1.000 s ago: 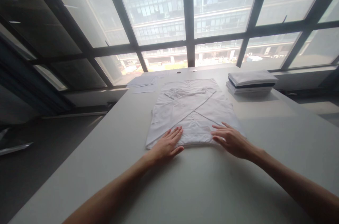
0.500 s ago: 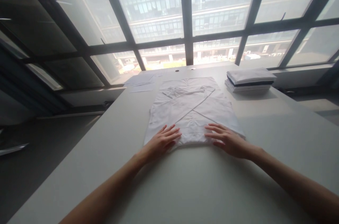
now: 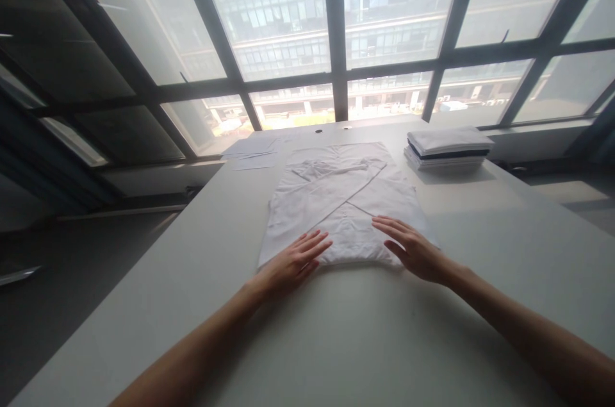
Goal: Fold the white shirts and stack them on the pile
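A white garment [image 3: 342, 189], which looks like a shirt, lies on the table with its sleeves folded across it in a crossing shape. Over its near left part is my left hand [image 3: 294, 261], palm down with the fingers stretched out. My right hand [image 3: 412, 249] is at the near right part of the cloth, fingers extended and thumb apart. Neither hand grips the fabric. Whether the palms press on it or hover just above, I cannot tell.
On the white table [image 3: 336, 336], a stack of folded cloths [image 3: 449, 147], white with a dark layer, stands at the far right. Several paper sheets [image 3: 252, 152] lie at the far left. Large framed windows [image 3: 336, 29] rise behind the table's far edge.
My right hand has shifted slightly, with its fingers drawn closer together and pointing a little farther forward. The left hand has barely moved. The view has shifted slightly; the garment looks the same.
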Motion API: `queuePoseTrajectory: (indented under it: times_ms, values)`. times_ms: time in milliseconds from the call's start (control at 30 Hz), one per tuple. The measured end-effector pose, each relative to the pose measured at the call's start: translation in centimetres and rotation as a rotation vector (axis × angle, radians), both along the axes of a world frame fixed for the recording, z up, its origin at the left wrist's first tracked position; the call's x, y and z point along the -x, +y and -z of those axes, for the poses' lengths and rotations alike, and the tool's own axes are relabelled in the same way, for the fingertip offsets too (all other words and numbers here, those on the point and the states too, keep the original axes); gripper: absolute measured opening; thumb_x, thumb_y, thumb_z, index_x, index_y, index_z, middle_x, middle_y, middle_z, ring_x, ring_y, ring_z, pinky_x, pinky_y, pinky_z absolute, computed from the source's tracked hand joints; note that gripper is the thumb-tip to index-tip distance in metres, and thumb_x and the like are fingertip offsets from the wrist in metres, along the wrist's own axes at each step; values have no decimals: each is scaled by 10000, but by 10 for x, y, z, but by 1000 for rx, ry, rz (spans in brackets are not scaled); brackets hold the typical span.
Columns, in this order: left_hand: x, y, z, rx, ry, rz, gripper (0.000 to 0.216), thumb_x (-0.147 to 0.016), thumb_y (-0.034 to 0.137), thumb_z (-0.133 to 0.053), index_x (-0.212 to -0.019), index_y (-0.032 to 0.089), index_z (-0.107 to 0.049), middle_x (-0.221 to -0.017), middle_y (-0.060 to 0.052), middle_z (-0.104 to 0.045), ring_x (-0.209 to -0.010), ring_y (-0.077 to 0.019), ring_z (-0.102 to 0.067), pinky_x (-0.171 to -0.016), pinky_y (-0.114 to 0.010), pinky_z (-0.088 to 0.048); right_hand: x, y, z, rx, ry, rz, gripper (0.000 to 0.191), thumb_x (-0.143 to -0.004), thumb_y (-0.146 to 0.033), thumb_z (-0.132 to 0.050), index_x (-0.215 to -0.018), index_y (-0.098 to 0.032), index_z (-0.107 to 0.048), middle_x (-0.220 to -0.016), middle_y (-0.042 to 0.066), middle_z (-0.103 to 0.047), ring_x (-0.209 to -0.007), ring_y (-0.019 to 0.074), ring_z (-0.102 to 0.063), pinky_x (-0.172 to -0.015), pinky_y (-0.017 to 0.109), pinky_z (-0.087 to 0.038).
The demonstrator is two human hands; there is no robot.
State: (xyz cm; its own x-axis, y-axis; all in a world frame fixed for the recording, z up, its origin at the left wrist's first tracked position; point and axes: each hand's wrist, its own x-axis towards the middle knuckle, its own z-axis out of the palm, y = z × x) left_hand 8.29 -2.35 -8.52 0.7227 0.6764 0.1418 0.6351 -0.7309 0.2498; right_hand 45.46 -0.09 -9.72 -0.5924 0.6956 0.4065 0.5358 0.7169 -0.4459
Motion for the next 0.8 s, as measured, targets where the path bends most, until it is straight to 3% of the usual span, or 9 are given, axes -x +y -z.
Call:
queuePoseTrajectory:
  times_ms: [100,200,400,633,800]
  values:
    - [-3,0,2,40,65,30,514,-1120,377,-334,-1632,341,-339,-1699,-16,-297,-1583,-247,-230,-1299,-498,-209,8,-7,1,19,-169,-102,596,-1084,-384,-444,-1655,-288,-301,-1677,84,-361,-1570,270,-282,-1278,550,-261]
    - [-4,0,6,56,84,19,514,-1123,410,-301,-1634,362,-329,-1700,4,-292,-1588,-236,-209,-1306,-486,-182,8,-11,1,75,-289,-132,647,-1081,-473,-434,-1669,-277,-246,-1687,94,-320,-1579,289,-241,-1281,600,-183]
    - [-2,1,9,33,64,-4,539,-1113,427,-338,-1645,346,-302,-1677,-20,-344,-1569,-236,-270,-1297,-457,-217,2,-11,-8,102,-316,-81,590,-1087,-506,-394,-1630,-276,-371,-1640,108,-410,-1562,308,-288,-1267,625,-179]
    - [2,1,18,-11,97,-26,596,-1114,408,-337,-1676,263,-203,-1695,-87,-286,-1570,-242,-262,-1297,-439,-220,0,-10,-17,130,-342,-72,555,-1092,-507,-364,-1589,-276,-451,-1610,113,-466,-1551,322,-319,-1244,655,-202]
    - [0,0,15,6,98,-55,577,-1110,423,-349,-1660,262,-276,-1699,-84,-273,-1575,-252,-249,-1294,-453,-236,1,-9,-14,111,-337,-50,529,-1093,-486,-375,-1548,-249,-502,-1583,133,-505,-1521,324,-383,-1224,659,-254]
